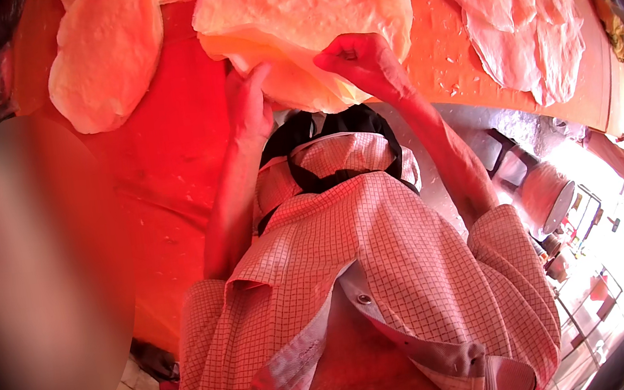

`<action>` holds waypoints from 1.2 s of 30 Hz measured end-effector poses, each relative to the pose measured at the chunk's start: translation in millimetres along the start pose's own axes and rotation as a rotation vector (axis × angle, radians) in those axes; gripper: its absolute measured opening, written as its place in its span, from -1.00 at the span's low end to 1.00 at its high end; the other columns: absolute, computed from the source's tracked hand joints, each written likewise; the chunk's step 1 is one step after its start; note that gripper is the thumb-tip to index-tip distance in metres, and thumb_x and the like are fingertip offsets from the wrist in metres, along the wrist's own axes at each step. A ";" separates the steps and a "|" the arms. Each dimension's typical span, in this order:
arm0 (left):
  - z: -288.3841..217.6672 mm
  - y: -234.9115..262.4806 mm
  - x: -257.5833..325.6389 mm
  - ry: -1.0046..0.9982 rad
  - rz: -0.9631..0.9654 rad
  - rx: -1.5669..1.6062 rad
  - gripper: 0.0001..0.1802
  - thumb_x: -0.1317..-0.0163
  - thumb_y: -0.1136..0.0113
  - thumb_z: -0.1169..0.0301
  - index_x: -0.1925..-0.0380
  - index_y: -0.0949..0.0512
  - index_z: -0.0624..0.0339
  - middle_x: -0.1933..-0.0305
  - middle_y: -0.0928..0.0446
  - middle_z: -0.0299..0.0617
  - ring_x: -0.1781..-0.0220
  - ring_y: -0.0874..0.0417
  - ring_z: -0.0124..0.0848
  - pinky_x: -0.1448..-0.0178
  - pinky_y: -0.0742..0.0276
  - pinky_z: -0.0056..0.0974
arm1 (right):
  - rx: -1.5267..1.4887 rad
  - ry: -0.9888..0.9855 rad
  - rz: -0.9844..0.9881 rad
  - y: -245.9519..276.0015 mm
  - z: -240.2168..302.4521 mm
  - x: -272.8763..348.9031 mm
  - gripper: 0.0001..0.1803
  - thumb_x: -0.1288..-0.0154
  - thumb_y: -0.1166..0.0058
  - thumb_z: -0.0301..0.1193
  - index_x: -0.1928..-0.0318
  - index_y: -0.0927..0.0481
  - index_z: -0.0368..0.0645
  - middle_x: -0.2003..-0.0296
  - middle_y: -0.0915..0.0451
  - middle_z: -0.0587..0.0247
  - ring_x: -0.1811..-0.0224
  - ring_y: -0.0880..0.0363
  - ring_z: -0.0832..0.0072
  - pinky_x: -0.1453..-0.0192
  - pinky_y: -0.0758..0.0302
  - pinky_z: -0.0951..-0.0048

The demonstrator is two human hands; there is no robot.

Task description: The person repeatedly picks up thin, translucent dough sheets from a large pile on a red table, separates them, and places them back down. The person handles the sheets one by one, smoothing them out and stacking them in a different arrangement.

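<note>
A large thin round flatbread sheet lies on the red cloth-covered table, its near edge lifted and folded. My left hand presses against the folded edge from the left, fingers up. My right hand pinches the sheet's edge between thumb and fingers. Both forearms rise from my checked shirt.
Another round flatbread lies at the upper left. A pile of thin crinkled sheets rests at the upper right on the table. A blurred shape stands at the left. A round container and stools sit at the right on the floor.
</note>
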State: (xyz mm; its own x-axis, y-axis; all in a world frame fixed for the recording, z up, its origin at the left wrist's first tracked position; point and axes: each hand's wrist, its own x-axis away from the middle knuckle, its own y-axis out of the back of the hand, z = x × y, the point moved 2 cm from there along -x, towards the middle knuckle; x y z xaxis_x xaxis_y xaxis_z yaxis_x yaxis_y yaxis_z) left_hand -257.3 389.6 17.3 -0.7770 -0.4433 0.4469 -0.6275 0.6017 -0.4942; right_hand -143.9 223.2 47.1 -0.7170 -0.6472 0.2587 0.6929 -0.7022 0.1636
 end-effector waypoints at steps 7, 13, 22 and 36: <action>63.7 52.7 -34.1 0.055 0.186 0.042 -0.61 -0.28 -0.16 0.33 -0.07 -0.40 0.21 -0.01 -0.52 -0.17 0.00 -0.58 -0.36 -0.07 -0.52 -0.26 | 0.485 0.363 -0.168 -32.9 18.9 15.1 -0.65 0.02 -0.34 -0.27 0.23 -0.61 -0.17 0.32 -0.62 -0.01 0.29 -0.64 0.17 0.21 -0.56 0.31; 34.6 60.5 -26.6 0.229 -0.015 -0.016 -0.50 -0.32 -0.13 0.19 -0.17 -0.35 0.18 -0.12 -0.49 -0.15 -0.12 -0.55 -0.26 -0.19 -0.51 -0.13 | 0.844 0.288 -0.202 -43.6 21.3 -5.6 -0.83 0.01 -0.14 -0.35 0.51 -0.49 -0.19 0.59 -0.49 0.07 0.44 -0.57 0.08 0.40 -0.47 0.21; 10.7 107.6 -21.8 0.254 0.003 0.127 -0.46 -0.38 -0.03 0.27 -0.30 -0.22 0.20 -0.28 -0.38 -0.13 -0.28 -0.43 -0.19 -0.31 -0.41 -0.06 | -0.176 -0.077 -0.813 187.0 67.2 46.0 -0.78 -0.18 -0.23 -0.32 0.31 -0.67 -0.25 0.47 -0.64 0.34 0.44 -0.58 0.59 0.35 -0.51 0.53; -29.7 41.7 13.5 0.067 0.176 0.171 -0.38 -0.42 0.12 0.10 -0.34 -0.15 0.26 -0.35 -0.28 -0.11 -0.33 -0.32 -0.19 -0.37 -0.24 -0.08 | 0.266 -0.051 -0.088 80.9 31.8 23.1 -0.35 -0.03 -0.30 -0.05 -0.07 -0.55 -0.18 0.00 -0.58 -0.04 -0.15 -0.51 0.17 -0.22 -0.43 0.34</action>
State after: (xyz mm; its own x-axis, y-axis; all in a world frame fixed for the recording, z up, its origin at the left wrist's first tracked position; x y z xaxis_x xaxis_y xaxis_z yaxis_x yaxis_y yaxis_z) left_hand -292.5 428.4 24.9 -0.8737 -0.2932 0.3882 -0.4864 0.5420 -0.6853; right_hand -101.9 160.9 96.6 -0.7750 -0.5672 0.2787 0.6288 -0.6478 0.4301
